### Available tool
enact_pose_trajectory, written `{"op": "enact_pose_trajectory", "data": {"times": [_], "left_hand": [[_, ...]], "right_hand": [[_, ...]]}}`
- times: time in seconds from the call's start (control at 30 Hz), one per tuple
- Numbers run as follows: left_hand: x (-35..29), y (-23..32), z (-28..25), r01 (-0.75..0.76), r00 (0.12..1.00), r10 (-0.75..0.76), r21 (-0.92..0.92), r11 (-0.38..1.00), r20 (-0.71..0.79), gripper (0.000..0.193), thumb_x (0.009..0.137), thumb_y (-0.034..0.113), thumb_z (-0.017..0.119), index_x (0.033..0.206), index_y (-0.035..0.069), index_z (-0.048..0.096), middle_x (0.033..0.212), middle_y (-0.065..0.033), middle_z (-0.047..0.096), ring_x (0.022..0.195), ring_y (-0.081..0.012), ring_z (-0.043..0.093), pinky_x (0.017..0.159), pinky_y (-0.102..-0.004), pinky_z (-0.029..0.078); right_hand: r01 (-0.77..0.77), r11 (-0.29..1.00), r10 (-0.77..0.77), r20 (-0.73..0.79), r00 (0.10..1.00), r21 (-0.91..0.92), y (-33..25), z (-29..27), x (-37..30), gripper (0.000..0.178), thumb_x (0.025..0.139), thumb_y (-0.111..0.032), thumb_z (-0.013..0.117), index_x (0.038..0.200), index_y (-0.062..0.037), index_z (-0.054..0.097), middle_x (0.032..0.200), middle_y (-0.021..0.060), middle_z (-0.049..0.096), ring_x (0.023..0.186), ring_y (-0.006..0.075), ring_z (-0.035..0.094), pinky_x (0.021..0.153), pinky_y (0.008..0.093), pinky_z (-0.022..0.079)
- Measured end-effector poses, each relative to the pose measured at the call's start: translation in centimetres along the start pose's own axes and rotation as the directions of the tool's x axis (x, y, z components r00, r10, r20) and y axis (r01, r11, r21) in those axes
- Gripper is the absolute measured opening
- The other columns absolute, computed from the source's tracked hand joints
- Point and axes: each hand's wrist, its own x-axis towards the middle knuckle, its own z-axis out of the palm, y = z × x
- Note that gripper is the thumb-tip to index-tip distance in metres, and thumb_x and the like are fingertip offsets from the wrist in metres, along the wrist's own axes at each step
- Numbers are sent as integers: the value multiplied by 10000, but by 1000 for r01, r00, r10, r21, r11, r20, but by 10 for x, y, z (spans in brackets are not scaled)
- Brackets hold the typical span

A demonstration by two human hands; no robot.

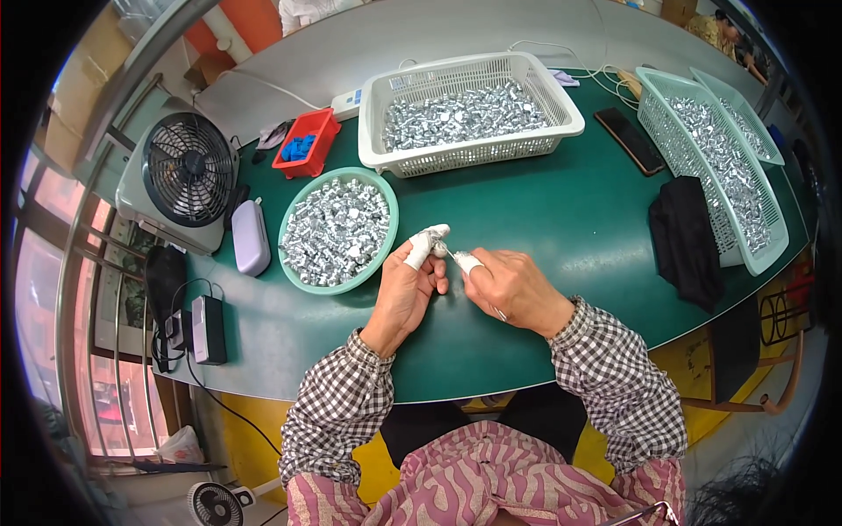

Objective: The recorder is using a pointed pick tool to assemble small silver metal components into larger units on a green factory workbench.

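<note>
My left hand (405, 287), with white wraps on its fingertips, is closed in a pinch on a small silver metal part (438, 248) above the green table. My right hand (519, 287) also wears a white wrap on a finger. It grips a thin pointed tool (450, 254), whose tip meets the part; most of the tool is hidden in the palm. Beside my left hand stands a round light-green basin (394, 206), heaped with small silver metal parts (338, 230). Farther back sits a white basket (474, 158) with more of the same parts.
Pale green baskets (724, 210) of metal parts line the right, with a black cloth (684, 241) and a phone (630, 140) alongside. At left are a fan (189, 171), a red bin (326, 145), a lilac case (251, 237) and a small speaker-like box (209, 329) with a cord.
</note>
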Motion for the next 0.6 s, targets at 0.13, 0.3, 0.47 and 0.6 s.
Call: {"op": "enact_pose_trajectory", "data": {"times": [0.13,0.3,0.47,0.6], "left_hand": [[1,1,-1,8,1000,-8,7,1000,25,344,917,256,486,1153,7,502,830,9,522,642,-64,464,487,-191,393],[2,0,-5,79,994,-62,-179,981,95,369,917,287,484,1143,-4,504,824,13,511,636,-65,455,480,-191,380],[1,1,-2,97,991,-76,-199,975,111,377,915,299,485,1128,-12,508,804,14,508,629,-67,454,477,-193,375],[0,1,-2,-8,1000,8,-17,1000,13,366,919,295,477,1109,-16,513,775,14,507,621,-71,454,478,-197,379]], "right_hand": [[-155,944,167,-16,986,291,2,7,-5,85,789,-10,551,835,61,551,782,145,573,584,248,579,490,313,449],[-470,-36,547,411,730,882,-1,-6,5,90,795,-11,547,848,61,549,779,157,570,588,255,578,495,316,453],[-423,375,492,209,845,825,1,-2,1,93,791,6,546,864,63,543,770,171,567,591,264,580,498,329,463],[-73,983,71,20,997,167,2,1,-2,95,781,21,551,865,65,540,776,177,566,590,271,580,497,335,467]]}}
